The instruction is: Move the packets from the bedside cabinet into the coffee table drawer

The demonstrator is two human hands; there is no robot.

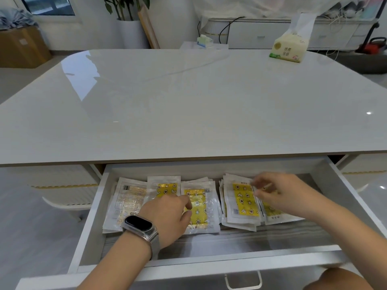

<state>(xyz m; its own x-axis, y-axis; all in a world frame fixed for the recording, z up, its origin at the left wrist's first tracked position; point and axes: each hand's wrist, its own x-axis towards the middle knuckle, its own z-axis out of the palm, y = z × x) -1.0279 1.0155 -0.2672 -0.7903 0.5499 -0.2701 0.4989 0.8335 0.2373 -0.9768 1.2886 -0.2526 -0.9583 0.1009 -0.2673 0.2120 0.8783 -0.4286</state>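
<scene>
Over the open drawer: a person's two bare hands reach down among stacks of packets laid in a row.
Drawer [343, 181]: pulled out from under the glossy white worktop [188, 101], its handle [243, 281] at the near edge.
Packets [240, 201]: white sachets with yellow patterned centres, in several loose stacks across the back half of the drawer; edges fan out unevenly. None can be seen outside it.
Left hand [167, 218]: wearing a smartwatch [140, 225]; fingers bent down over the middle stack, tips touching the top packet. Whether they pinch it or only press it cannot be told.
Right hand [278, 191]: blurred by motion, over the right-hand stacks, its grip apparently closed in a pinch at the edge of a top packet.
Stage, as judged: the packets look delivered; the hands seem to be squaring the stacks.
Risk one: the sachets look slick and thin, so a nudge to one stack could slide the pile sideways.
Risk two: fanned edges standing high might catch under the worktop when the drawer is pushed in.
Risk three: two hands working adjacent stacks could knock each other's piles.
Background: a tissue pack [290, 48] sits at the far right of the worktop.
</scene>
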